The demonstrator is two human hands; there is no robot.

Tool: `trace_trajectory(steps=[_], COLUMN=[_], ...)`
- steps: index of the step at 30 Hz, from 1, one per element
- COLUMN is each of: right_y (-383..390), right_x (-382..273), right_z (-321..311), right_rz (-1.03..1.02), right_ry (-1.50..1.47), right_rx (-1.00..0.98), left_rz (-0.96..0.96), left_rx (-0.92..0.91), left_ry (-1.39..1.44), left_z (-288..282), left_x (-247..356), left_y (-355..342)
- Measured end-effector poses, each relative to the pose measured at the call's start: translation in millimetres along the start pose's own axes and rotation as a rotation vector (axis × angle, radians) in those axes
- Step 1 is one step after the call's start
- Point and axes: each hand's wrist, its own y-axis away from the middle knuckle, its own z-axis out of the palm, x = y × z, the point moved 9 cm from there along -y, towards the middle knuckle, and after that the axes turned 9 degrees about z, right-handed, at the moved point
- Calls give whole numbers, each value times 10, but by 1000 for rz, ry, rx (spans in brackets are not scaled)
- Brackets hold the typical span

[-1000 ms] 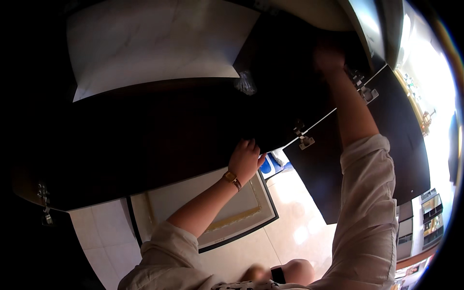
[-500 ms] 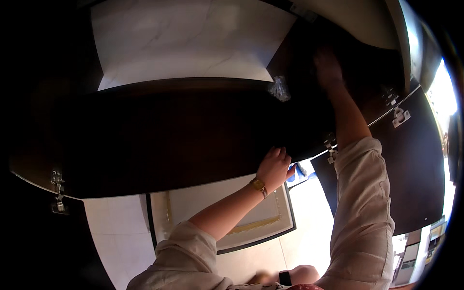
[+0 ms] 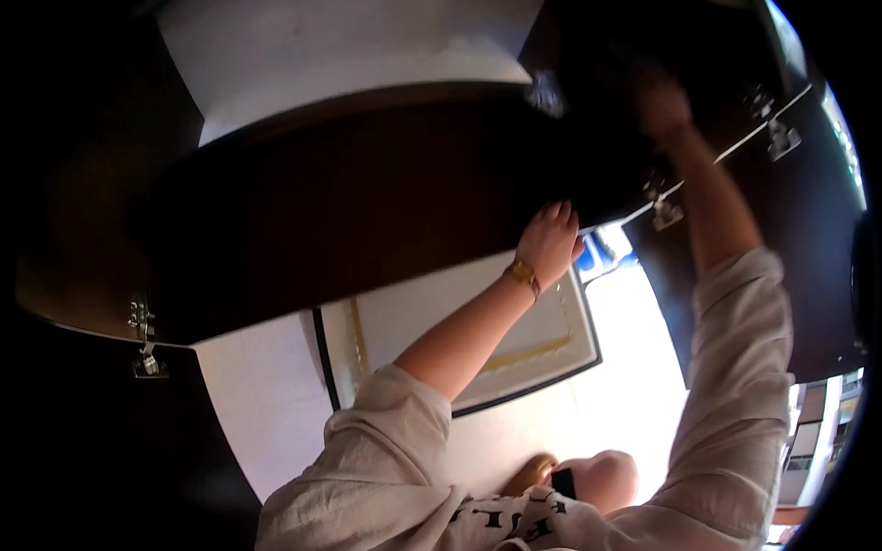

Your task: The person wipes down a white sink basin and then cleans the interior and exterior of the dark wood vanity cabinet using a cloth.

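Note:
My left hand [image 3: 550,243], with a gold watch [image 3: 522,274] at the wrist, rests on the front edge of a dark brown cabinet shelf [image 3: 367,184]. Its fingers lie on the shelf top and its thumb is apart; it holds nothing visible. Deep in the cabinet's right side is my right hand [image 3: 665,108], blurred and in shadow, so its fingers and anything in them cannot be made out. To its left, a small clear crinkled plastic item [image 3: 546,94] lies at the corner of the white marbled panel [image 3: 349,55].
Open dark doors hang on metal hinges, one at the left [image 3: 147,354] and others at the right [image 3: 781,140]. Below the shelf, a black-framed panel with a gold inner border [image 3: 441,317] lies on the pale floor [image 3: 625,349]. Something blue [image 3: 602,253] sits beside it.
The view has shifted, so the cabinet appears higher. My right hand has moved a little rightward within the dark cabinet. My left hand stays on the shelf edge.

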Motion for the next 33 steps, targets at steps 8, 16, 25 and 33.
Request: trace_trajectory(steps=[8,16,25,33], right_y=[-91,777,852,656], right_x=[-2,-1210,-1375,-1469], right_z=[-155,198,732,773], right_rz=[15,-97,116,283], right_ry=[268,-334,-836,-918], right_rx=[76,-583,-212,-119], left_rz=[-35,-57,-399,-225], left_rx=[-30,-34,-421,-37], left_ry=[30,14,259,30], left_z=[69,18,0,-113], left_x=[-149,-178,-405,-1377], left_y=[54,62,-263,-1280])
